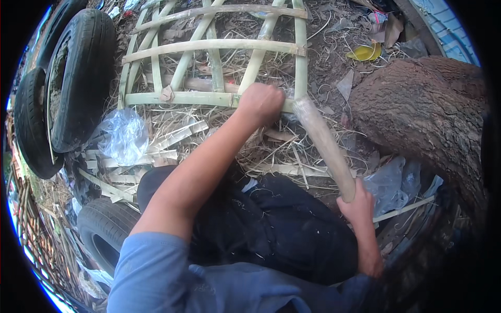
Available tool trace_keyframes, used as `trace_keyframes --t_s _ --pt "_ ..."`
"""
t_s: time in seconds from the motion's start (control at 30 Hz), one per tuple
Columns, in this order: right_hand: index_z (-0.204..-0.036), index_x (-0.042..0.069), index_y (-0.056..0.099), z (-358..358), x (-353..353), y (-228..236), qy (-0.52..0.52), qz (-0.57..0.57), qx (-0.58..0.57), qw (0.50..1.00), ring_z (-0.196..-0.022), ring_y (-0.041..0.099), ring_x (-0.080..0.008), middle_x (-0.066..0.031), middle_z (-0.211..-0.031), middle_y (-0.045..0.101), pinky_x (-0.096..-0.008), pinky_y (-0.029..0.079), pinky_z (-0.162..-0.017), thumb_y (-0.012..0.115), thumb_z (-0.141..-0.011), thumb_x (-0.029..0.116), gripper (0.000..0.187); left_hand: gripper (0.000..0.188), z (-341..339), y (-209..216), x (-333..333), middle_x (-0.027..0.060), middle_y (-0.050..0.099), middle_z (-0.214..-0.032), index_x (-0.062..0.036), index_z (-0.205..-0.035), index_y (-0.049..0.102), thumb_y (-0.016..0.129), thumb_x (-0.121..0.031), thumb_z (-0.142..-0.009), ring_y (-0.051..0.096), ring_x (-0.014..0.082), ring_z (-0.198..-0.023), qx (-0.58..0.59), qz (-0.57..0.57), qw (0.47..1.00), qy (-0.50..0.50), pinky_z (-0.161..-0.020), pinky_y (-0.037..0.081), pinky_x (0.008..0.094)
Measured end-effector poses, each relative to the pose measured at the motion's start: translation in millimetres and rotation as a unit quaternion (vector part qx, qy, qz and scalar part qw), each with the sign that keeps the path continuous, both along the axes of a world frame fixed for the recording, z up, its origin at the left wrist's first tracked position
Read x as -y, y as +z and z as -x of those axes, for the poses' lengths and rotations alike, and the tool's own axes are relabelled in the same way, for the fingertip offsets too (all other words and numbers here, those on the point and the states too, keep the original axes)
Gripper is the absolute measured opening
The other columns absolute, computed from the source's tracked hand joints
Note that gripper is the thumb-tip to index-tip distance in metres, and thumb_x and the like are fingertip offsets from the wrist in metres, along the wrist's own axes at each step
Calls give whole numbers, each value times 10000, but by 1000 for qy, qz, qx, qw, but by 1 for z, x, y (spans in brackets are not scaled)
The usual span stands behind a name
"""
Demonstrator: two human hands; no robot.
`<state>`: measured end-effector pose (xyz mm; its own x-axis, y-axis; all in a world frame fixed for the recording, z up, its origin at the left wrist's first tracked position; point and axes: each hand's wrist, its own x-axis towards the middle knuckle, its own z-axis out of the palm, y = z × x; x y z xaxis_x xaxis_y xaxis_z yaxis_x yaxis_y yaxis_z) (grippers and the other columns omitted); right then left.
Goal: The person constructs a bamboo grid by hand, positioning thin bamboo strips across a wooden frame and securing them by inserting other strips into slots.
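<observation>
A lattice frame of split bamboo strips lies on the ground ahead of me, its crosswise strips woven over the lengthwise ones. My left hand is closed around the near crosswise strip, close to the frame's right corner. In my right hand is the lower end of a thick, pale wooden stick. The stick slants up and left, and its far end meets the frame's near right corner, at the foot of the right-hand strip.
Old tyres stand at the left, and another tyre lies nearer me. A thick tree trunk blocks the right side. Bamboo shavings, clear plastic bags and a yellow leaf litter the soil.
</observation>
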<state>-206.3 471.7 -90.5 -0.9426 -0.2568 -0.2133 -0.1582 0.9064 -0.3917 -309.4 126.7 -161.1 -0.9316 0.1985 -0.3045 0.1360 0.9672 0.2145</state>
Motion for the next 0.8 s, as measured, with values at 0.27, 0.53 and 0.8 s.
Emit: trace_keyframes --t_s 0.27,0.53,0.8 --pt "-967 17 589 1 7 2 9 17 -21 1000 -752 686 -383 -184 -787 668 -436 542 -685 733 -589 100 413 139 9 4 7 132 717 -780 -88 -713 711 595 -125 -780 713 275 -722 3 0 1000 8 -640 564 378" --pt "-996 39 589 -13 -2 13 -17 109 -44 993 -763 646 -436 -225 -808 660 -488 522 -681 739 -621 159 422 153 -4 8 -5 124 715 -766 -104 -714 717 586 -142 -782 710 270 -722 -30 -8 999 -24 -642 562 388" --pt "-919 63 609 -12 9 33 26 166 -119 979 -812 686 -367 -140 -904 700 -485 521 -705 730 -699 80 251 140 -1 8 5 109 728 -841 -103 -796 731 595 -135 -799 717 258 -796 35 -5 999 -7 -694 571 382"
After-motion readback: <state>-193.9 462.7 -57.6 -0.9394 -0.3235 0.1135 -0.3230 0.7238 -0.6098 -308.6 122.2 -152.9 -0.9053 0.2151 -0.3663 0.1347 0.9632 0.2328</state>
